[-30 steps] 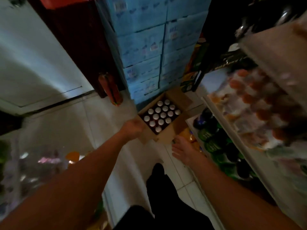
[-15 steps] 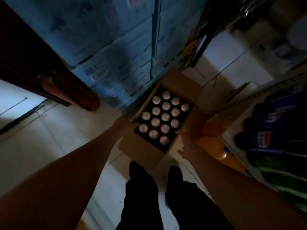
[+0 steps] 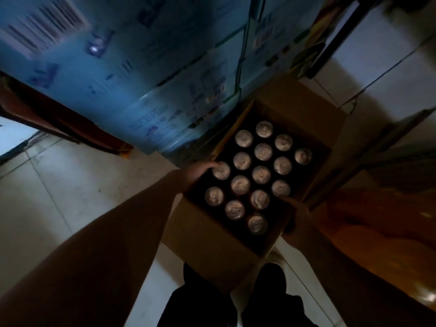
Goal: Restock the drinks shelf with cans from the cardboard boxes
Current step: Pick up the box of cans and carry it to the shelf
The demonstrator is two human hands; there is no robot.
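Pale tiled floor (image 3: pixel 70 197) runs under everything in this dim stockroom corner, with a tall stack of blue shrink-wrapped cartons (image 3: pixel 141 79) filling the far left. On the right, shelving (image 3: pixel 389 142) shows only as dark edges; what stands on it cannot be made out.

Between the stack and the shelving sits the open cardboard box (image 3: pixel 200 244), flaps spread, directly ahead of the person's dark shoes (image 3: pixel 271 277). It holds the cans (image 3: pixel 263 152) upright in close rows, silver tops showing. Empty gaps lie along its right side, so some cans look already taken, but most remain to be moved.

At the box's left rim, the left hand (image 3: pixel 198 171) reaches in, fingers (image 3: pixel 213 164) curved over the top of the corner can (image 3: pixel 221 171); whether they truly grip it cannot be told. At the near right rim, the right hand (image 3: pixel 297 208) lies in shadow, its fingers' state unreadable. Restocking looks well short of finished.
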